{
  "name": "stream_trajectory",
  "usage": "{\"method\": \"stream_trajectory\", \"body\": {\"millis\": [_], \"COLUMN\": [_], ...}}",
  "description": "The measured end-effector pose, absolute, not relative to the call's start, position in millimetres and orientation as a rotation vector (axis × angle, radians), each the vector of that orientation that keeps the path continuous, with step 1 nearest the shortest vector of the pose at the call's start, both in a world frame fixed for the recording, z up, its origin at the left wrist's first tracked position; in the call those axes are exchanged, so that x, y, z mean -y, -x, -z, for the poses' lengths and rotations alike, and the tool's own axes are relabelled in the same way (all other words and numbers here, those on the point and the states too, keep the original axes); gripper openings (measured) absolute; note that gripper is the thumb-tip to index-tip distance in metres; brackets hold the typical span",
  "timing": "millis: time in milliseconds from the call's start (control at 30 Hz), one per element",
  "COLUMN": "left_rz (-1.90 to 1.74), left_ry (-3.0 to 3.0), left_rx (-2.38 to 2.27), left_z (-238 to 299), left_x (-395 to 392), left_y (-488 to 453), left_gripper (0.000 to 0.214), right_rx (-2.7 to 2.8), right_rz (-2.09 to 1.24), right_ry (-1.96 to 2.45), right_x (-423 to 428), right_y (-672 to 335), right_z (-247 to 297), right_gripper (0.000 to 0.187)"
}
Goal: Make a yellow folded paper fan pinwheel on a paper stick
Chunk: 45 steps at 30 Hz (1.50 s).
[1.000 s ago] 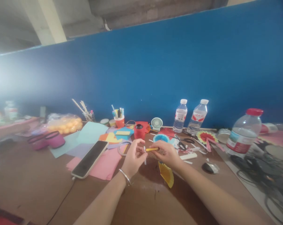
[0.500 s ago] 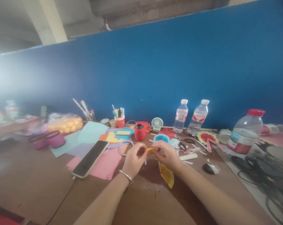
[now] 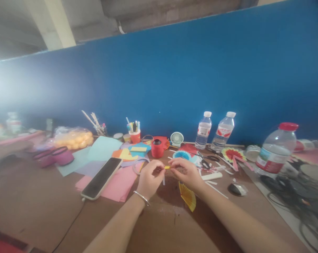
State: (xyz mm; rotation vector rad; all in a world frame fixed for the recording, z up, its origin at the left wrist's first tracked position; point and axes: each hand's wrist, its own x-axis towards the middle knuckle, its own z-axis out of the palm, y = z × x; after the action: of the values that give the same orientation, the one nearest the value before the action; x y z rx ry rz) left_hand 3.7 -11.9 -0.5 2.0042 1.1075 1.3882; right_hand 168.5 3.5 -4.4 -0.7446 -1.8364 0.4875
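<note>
Between my two hands is a small piece of folded yellow paper [image 3: 167,167], mostly hidden by the fingers. My left hand [image 3: 150,177], with a silver bangle on the wrist, pinches its left end. Thumb and fingers of my right hand [image 3: 187,173] close on the other end. Below the right hand, a pleated yellow paper fan [image 3: 187,198] lies on the brown table [image 3: 159,232]. Just behind the hands sit a pleated blue paper piece [image 3: 181,155] and a red tape-like roll [image 3: 157,149].
Left of my hands lie a phone [image 3: 102,178] and coloured paper sheets [image 3: 119,182]. Black-handled scissors [image 3: 205,163], paper strips and a mouse-like object [image 3: 237,189] are to the right. Water bottles [image 3: 203,130], a large red-capped bottle [image 3: 276,151] and a small fan [image 3: 177,138] stand farther back.
The right fingers have shifted slightly on the yellow paper, and less of it shows between the hands. Both arms stay in nearly the same place.
</note>
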Motion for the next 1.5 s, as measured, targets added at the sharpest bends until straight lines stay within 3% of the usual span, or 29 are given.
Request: {"method": "stream_trajectory", "body": {"millis": [600,1067,1500], "left_rz": [-1.409,-1.386,-1.367], "left_ry": [-1.917,-1.886,-1.816], "left_rx": [-1.088,-1.127,-0.989], "left_z": [3.9,4.2,5.2], "left_x": [9.1,8.4,10.6], "left_y": [-4.9,-4.8,-4.1], "left_gripper": [0.006,0.006,0.022], "right_rx": [1.657,1.761,1.679], "right_rz": [-0.765,-0.606,-0.675], "right_ry": [0.809,0.776,0.787], "right_x": [-3.7,-3.4,-1.1], "right_y": [-162.9,-165.4,-160.5], "right_z": [9.1,9.5,10.4], "right_gripper": [0.002,0.011,0.013]}}
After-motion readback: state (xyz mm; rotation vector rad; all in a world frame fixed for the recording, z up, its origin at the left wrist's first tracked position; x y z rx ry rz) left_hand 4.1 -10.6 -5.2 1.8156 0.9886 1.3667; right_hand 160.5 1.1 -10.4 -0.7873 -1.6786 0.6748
